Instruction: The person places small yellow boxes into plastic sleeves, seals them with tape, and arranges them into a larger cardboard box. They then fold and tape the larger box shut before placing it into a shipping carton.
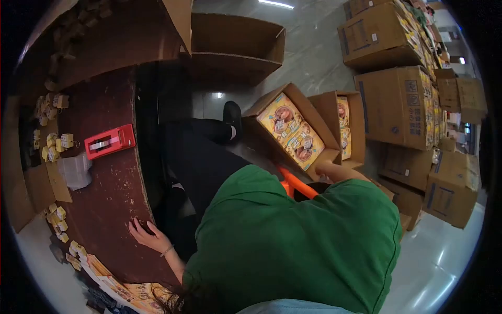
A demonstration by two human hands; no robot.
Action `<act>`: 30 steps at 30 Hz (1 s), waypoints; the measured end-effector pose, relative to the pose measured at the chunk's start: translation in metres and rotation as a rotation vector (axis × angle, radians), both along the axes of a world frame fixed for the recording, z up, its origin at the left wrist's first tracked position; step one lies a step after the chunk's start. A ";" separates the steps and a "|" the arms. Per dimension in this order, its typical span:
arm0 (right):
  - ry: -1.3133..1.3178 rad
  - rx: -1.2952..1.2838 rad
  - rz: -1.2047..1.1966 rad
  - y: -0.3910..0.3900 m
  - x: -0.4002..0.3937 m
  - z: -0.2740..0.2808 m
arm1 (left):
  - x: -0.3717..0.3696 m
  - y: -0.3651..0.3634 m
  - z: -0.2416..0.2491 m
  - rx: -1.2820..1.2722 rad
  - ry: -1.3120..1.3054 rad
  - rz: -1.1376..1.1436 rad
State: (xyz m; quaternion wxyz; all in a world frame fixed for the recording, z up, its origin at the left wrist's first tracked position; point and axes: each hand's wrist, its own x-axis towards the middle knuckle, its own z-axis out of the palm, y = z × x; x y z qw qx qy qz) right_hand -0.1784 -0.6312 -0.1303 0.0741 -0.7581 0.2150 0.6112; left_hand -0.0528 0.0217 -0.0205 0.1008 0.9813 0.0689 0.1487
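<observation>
My left hand rests on the edge of the dark red table, fingers spread and nothing in them. On the other side of my body, my right arm reaches down beside an open carton holding yellow printed boxes. The fingers of my right hand are hidden, so what they touch does not show. An orange curved bar lies close to that hand. A red tape dispenser sits on the table, near a clear plastic container.
Small yellow-and-white boxes line the table's far side. An open brown carton stands on the floor ahead. A second carton holds more yellow boxes. Large cartons are stacked at the right. Printed sheets lie at the table's near end.
</observation>
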 end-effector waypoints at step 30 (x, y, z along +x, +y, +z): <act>-1.771 -0.793 -0.202 -0.006 0.353 0.014 | -0.020 0.007 0.014 -0.023 0.059 0.013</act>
